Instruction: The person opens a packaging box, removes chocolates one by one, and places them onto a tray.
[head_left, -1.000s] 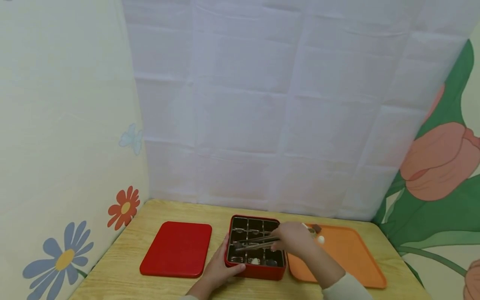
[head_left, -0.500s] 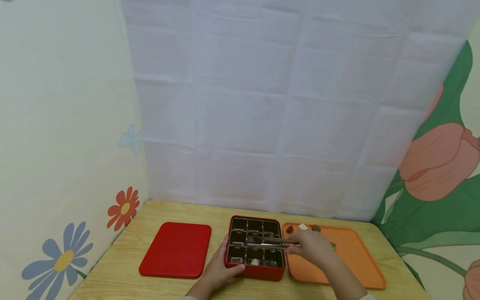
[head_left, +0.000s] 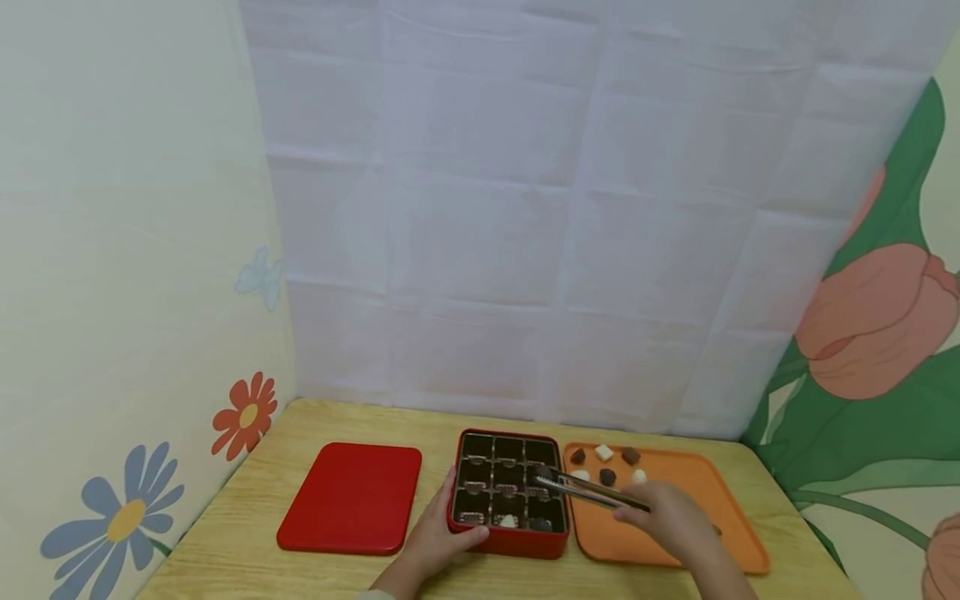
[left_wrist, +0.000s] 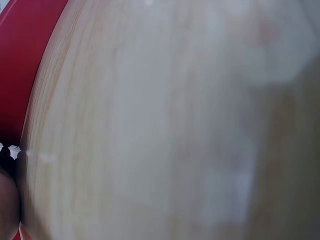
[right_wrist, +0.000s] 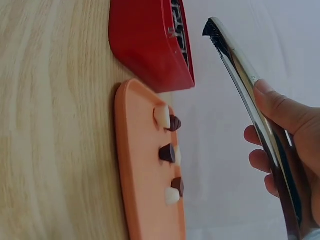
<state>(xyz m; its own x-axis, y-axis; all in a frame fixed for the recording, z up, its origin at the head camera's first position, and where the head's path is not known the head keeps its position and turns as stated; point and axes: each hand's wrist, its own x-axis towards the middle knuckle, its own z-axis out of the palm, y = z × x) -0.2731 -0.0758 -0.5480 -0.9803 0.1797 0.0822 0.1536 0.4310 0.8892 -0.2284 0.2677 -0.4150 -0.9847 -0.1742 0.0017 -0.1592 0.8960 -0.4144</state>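
Note:
My left hand (head_left: 437, 540) grips the near left corner of a red box (head_left: 521, 544), thumb at the front and fingers along its side. The box has a dark insert divided into several compartments. In its front row lie a white chocolate (head_left: 508, 522) and a dark chocolate (head_left: 540, 525). My right hand (head_left: 672, 518) holds metal tongs (head_left: 596, 490), reaching over the right side of the box from the tray. A small dark piece (head_left: 543, 472) shows at the tong tips. In the right wrist view, the tongs (right_wrist: 250, 95) slant up beyond the box, their tips nearly together.
An orange tray (head_left: 697, 500) stands right of the box, with several white and brown chocolates (head_left: 607, 477) near its back left. A red lid (head_left: 351, 500) lies on the wooden table (head_left: 247, 533) to the left. A pale cloth (head_left: 525, 250) hangs behind.
My right hand and the tongs have moved right, the tips shifting from the left compartments to the right ones. More chocolates on the tray are visible. My left hand stays on the box.

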